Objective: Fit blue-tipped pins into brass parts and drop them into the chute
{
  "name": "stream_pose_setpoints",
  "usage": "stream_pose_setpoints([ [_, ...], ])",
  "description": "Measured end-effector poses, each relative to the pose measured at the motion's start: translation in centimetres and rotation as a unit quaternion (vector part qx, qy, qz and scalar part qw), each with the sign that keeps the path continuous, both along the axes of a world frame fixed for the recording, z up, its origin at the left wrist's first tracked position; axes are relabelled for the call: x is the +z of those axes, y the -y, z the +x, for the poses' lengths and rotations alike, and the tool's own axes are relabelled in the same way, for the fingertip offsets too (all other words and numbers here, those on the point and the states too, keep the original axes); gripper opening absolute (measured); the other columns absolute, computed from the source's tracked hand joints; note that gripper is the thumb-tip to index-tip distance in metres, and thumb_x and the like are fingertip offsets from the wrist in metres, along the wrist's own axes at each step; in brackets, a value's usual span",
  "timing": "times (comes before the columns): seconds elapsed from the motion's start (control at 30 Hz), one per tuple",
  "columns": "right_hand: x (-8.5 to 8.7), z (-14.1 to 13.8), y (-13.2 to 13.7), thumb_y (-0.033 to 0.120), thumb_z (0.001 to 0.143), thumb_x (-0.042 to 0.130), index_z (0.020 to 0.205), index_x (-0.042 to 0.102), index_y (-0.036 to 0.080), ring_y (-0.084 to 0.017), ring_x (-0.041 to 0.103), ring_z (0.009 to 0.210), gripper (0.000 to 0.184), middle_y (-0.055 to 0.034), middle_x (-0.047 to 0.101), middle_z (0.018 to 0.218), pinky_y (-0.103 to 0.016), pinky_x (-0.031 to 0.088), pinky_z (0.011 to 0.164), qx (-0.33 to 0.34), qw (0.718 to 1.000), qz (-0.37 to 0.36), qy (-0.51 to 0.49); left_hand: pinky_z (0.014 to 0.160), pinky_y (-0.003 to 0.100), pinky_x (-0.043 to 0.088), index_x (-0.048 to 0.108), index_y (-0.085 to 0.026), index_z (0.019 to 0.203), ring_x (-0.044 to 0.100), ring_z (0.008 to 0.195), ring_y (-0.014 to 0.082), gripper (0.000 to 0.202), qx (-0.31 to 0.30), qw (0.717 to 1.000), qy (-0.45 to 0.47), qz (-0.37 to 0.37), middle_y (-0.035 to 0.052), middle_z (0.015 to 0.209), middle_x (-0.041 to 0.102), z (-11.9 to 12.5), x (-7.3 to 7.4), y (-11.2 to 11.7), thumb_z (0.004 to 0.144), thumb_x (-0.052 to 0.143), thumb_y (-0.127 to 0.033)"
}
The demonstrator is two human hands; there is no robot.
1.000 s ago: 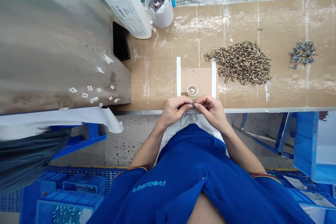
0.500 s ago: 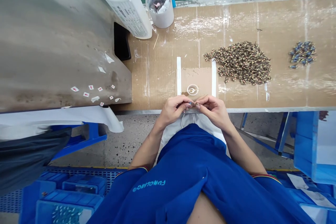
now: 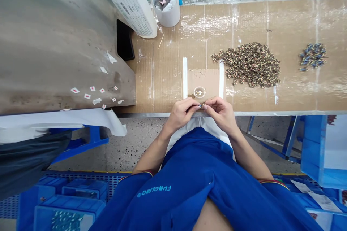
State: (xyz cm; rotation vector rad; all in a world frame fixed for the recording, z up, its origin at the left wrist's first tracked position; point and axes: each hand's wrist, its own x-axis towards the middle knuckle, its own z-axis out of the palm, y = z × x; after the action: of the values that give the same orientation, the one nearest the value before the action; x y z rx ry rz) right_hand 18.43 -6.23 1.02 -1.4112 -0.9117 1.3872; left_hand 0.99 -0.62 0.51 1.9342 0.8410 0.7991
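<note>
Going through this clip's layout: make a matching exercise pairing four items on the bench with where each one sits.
Items:
1. tan-and-dark parts pile
2. blue parts pile
3. clear round tub
4. red-marked white slips

Places:
A. on the grey metal sheet
B. beside the white bottle
C. at the right end of the cardboard
D. beside the taped square

Pairs: 1-D, 2-C, 3-B, 4-A.

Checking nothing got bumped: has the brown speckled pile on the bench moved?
No. The pile of brown speckled parts lies just as before beside the white tape strip.
</note>
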Motion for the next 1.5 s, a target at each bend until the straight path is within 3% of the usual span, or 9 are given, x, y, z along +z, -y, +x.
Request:
stream_pose_setpoints([
  [0.33,0.2,0.0,-0.1,0.06,0.075,0.081,0.078,0.064,0.022,-0.016,0.066,0.07,0.041,-0.0023,0.071,0.077,-0.029,0.053,0.061,0.017,0.999,0.012,0.037,0.065,0.024,0.047,0.066,-0.016,0.084,0.062,0.069,0.013,0.022,-0.001,1.0,-0.009,0.01,0.0027,0.075,0.067,0.0,-0.3,0.0,0.101,0.055,-0.024],
  [0.57,0.3,1.2,-0.4,0.062,0.079,0.077,0.082,0.067,0.021,-0.017,0.069,0.075,0.042,-0.0036,0.072,0.082,-0.032,0.06,0.069,0.087,0.996,-0.001,-0.012,0.063,0.024,0.046,0.064,-0.017,0.079,0.061,0.066,0.0125,0.026,-0.015,1.0,-0.007,0.002,0.002,0.071,0.066,-0.1,-0.4,-0.2,0.101,0.054,-0.026],
  [0.87,0.3,1.2,-0.5,0.064,0.079,0.076,0.077,0.063,0.021,-0.013,0.062,0.064,0.044,-0.0014,0.067,0.075,-0.029,0.055,0.061,0.089,0.996,0.012,-0.009,0.06,0.021,0.044,0.064,-0.015,0.078,0.06,0.063,0.011,0.02,-0.023,0.999,0.033,-0.015,0.001,0.07,0.067,0.1,-0.3,0.1,0.097,0.058,-0.019],
  [1.07,0.3,0.4,-0.2,0.058,0.083,0.075,0.076,0.06,0.022,-0.014,0.063,0.066,0.039,-0.001,0.067,0.074,-0.031,0.055,0.064,0.062,0.998,0.028,0.007,0.059,0.022,0.044,0.063,-0.016,0.076,0.059,0.062,0.0117,0.022,-0.003,0.999,0.018,-0.031,0.0014,0.069,0.066,0.1,-0.4,0.2,0.097,0.057,-0.021],
  [1.33,0.4,1.1,-0.3,0.054,0.085,0.073,0.075,0.063,0.021,-0.016,0.068,0.067,0.036,-0.0023,0.071,0.072,-0.031,0.057,0.066,0.125,0.992,0.016,0.026,0.059,0.022,0.044,0.063,-0.015,0.077,0.059,0.062,0.011,0.02,-0.057,0.998,0.008,-0.024,0.0012,0.07,0.067,-0.6,-0.4,0.0,0.094,0.055,-0.015],
  [1.5,0.3,0.3,-0.2,0.057,0.085,0.073,0.075,0.062,0.022,-0.016,0.069,0.066,0.038,-0.0019,0.073,0.071,-0.031,0.059,0.064,0.081,0.996,0.031,0.017,0.059,0.02,0.043,0.063,-0.014,0.076,0.059,0.062,0.0101,0.02,-0.025,0.999,0.031,-0.013,0.0013,0.069,0.066,-0.4,-0.4,0.3,0.094,0.056,-0.012],
])
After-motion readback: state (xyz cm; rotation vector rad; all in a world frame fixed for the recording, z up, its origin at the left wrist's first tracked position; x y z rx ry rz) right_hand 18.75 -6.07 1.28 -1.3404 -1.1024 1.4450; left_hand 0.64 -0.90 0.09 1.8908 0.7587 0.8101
